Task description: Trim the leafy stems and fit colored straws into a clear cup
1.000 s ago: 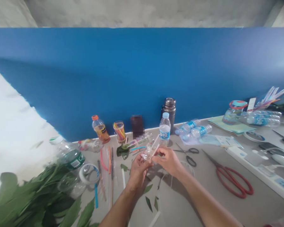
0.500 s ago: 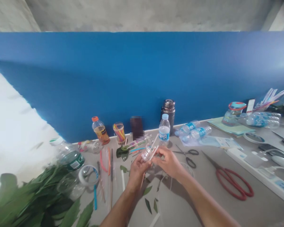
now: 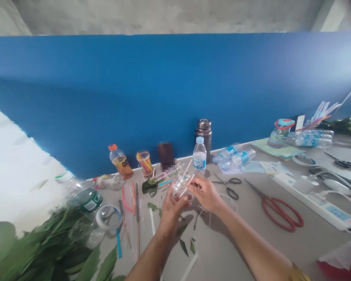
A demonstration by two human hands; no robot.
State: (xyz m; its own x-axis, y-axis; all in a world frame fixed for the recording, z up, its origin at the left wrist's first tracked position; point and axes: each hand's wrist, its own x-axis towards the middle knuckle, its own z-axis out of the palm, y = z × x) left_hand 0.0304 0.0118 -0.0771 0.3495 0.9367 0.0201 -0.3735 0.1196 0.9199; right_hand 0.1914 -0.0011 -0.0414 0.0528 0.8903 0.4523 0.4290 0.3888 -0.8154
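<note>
Both hands meet above the middle of the grey table. My left hand (image 3: 171,210) is closed around a small clear plastic piece (image 3: 180,184) with white straws sticking up from it. My right hand (image 3: 207,195) pinches the same piece from the right side, its fingers on one straw. An upright water bottle (image 3: 199,158) with a blue label stands just behind the hands, with a dark metal flask (image 3: 204,134) behind it. Loose green leaves (image 3: 183,246) and a white straw (image 3: 189,265) lie on the table under my forearms.
Black scissors (image 3: 230,186) and red-handled scissors (image 3: 276,208) lie to the right, then a white power strip (image 3: 318,201). Lying water bottles (image 3: 235,156) sit behind. On the left are leafy branches (image 3: 43,249), a tape roll (image 3: 109,216), coloured straws (image 3: 128,195), an orange-capped bottle (image 3: 119,162).
The hands keep hold of the clear piece with only small finger shifts. The camera has swung slightly, so everything sits a little further left and up in the picture.
</note>
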